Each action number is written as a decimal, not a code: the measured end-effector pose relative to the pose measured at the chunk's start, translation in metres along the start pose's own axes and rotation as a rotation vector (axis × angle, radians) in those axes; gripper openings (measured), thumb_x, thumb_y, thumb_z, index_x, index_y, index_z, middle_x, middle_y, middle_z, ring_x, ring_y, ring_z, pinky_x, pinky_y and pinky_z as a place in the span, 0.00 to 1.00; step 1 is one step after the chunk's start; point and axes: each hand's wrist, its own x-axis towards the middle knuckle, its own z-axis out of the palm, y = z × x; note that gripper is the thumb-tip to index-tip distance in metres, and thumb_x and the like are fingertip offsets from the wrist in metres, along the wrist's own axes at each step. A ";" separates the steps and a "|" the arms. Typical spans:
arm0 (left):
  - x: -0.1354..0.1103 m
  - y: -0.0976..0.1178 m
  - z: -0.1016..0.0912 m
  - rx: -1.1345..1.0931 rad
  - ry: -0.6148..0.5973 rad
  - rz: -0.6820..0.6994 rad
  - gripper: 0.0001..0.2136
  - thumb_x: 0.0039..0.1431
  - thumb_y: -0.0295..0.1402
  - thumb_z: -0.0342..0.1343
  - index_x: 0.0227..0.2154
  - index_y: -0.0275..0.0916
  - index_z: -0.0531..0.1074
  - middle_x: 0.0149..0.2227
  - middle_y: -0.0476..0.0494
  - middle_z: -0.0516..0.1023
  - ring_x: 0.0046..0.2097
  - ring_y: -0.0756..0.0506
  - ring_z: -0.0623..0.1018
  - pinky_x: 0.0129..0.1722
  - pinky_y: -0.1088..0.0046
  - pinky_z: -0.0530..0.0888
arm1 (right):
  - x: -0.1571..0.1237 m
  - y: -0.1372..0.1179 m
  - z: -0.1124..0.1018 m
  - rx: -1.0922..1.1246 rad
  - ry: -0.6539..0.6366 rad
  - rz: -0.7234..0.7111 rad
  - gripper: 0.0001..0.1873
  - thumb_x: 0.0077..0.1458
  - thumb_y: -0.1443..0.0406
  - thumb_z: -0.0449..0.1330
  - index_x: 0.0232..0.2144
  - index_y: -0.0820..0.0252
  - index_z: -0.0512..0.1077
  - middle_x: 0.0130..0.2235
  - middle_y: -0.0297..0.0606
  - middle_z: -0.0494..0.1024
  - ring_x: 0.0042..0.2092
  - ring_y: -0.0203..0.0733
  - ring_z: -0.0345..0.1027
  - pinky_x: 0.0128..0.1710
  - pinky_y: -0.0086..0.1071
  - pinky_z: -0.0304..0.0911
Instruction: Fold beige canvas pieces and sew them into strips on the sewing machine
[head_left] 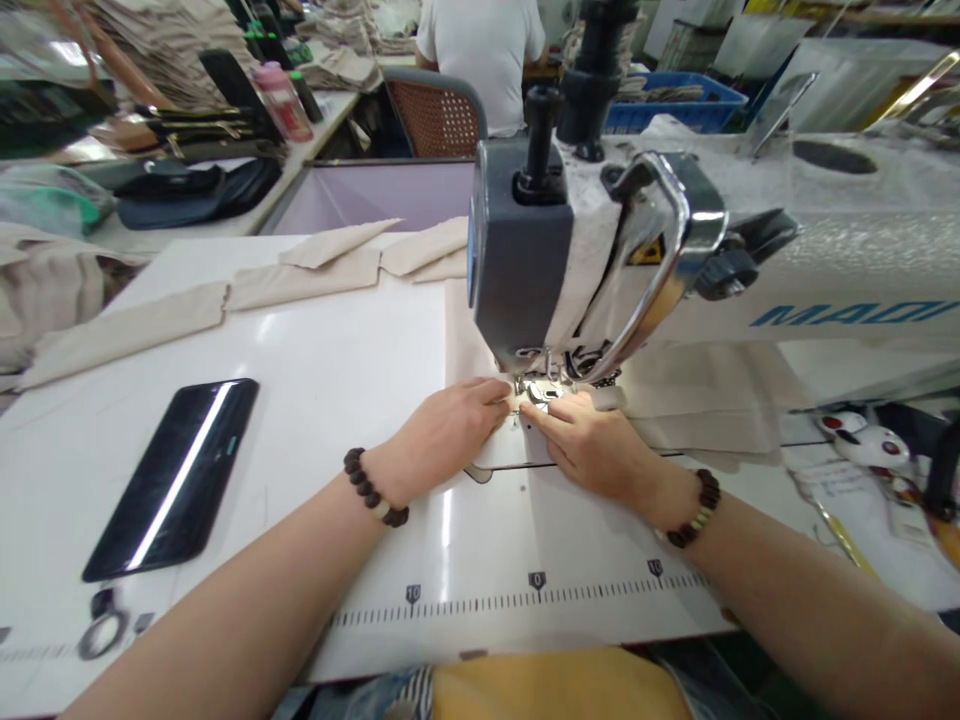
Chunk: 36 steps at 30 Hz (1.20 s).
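A sewing machine (521,250) stands in front of me, its presser foot (551,390) low over the lit needle plate. Beige fabric (697,410) passes under the machine head, showing on both sides of it. Left of the foot, my left hand (461,425) is closed, its fingers together and the tips at the fabric's near edge. My right hand (600,440) sits just right of and before the foot, index finger pointing toward it, other fingers bent. Its fingertips also meet at the fabric edge, partly hidden. Both wrists wear dark bead bracelets.
A black phone (176,475) and a small ring holder (103,630) lie on the left. Joined beige strips (300,285) run along the table's back. At right are a white gadget (862,440) and a yellow-handled tool (844,535). A person (480,60) sits beyond.
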 end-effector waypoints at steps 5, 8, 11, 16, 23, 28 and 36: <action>0.005 -0.001 -0.002 0.014 -0.022 -0.019 0.08 0.62 0.25 0.46 0.38 0.33 0.70 0.42 0.43 0.72 0.44 0.48 0.72 0.45 0.72 0.71 | 0.001 0.000 0.001 0.009 -0.018 0.003 0.17 0.51 0.74 0.50 0.45 0.70 0.69 0.29 0.40 0.72 0.32 0.42 0.63 0.35 0.34 0.55; 0.005 -0.003 -0.001 0.022 -0.015 -0.031 0.08 0.62 0.25 0.46 0.36 0.33 0.70 0.42 0.43 0.72 0.42 0.48 0.73 0.43 0.72 0.72 | 0.001 0.000 0.000 0.013 -0.017 0.005 0.17 0.51 0.74 0.51 0.44 0.69 0.69 0.29 0.40 0.72 0.32 0.42 0.63 0.34 0.34 0.55; 0.005 -0.005 0.000 0.035 0.003 -0.028 0.08 0.62 0.25 0.46 0.36 0.33 0.70 0.39 0.44 0.72 0.41 0.48 0.73 0.42 0.72 0.72 | 0.001 0.000 -0.001 0.016 -0.025 0.011 0.15 0.51 0.74 0.50 0.42 0.68 0.69 0.28 0.40 0.72 0.31 0.42 0.62 0.33 0.34 0.54; 0.005 -0.005 0.001 0.035 0.028 -0.023 0.07 0.61 0.26 0.47 0.36 0.34 0.70 0.39 0.44 0.73 0.41 0.48 0.73 0.42 0.72 0.72 | 0.001 -0.001 -0.002 0.022 -0.032 0.024 0.14 0.51 0.74 0.50 0.40 0.67 0.69 0.28 0.39 0.72 0.31 0.41 0.62 0.31 0.33 0.53; 0.007 -0.006 0.004 0.081 0.022 -0.059 0.07 0.60 0.25 0.49 0.38 0.33 0.70 0.40 0.43 0.72 0.42 0.46 0.72 0.42 0.71 0.72 | 0.001 -0.001 -0.002 0.047 -0.041 0.047 0.13 0.52 0.74 0.51 0.39 0.66 0.69 0.29 0.39 0.72 0.32 0.41 0.62 0.29 0.32 0.51; 0.001 0.007 -0.002 0.117 -0.021 -0.106 0.08 0.62 0.28 0.47 0.39 0.33 0.69 0.41 0.42 0.70 0.43 0.45 0.71 0.43 0.68 0.71 | -0.001 0.000 -0.002 0.054 -0.023 0.032 0.13 0.53 0.74 0.50 0.40 0.66 0.69 0.29 0.39 0.72 0.33 0.40 0.62 0.29 0.31 0.51; -0.012 0.040 -0.017 0.084 -0.194 0.098 0.09 0.61 0.32 0.49 0.29 0.34 0.70 0.31 0.44 0.70 0.36 0.45 0.69 0.38 0.68 0.69 | -0.007 0.007 -0.011 0.109 -0.055 -0.085 0.13 0.54 0.72 0.48 0.39 0.64 0.70 0.27 0.36 0.70 0.29 0.40 0.60 0.29 0.32 0.52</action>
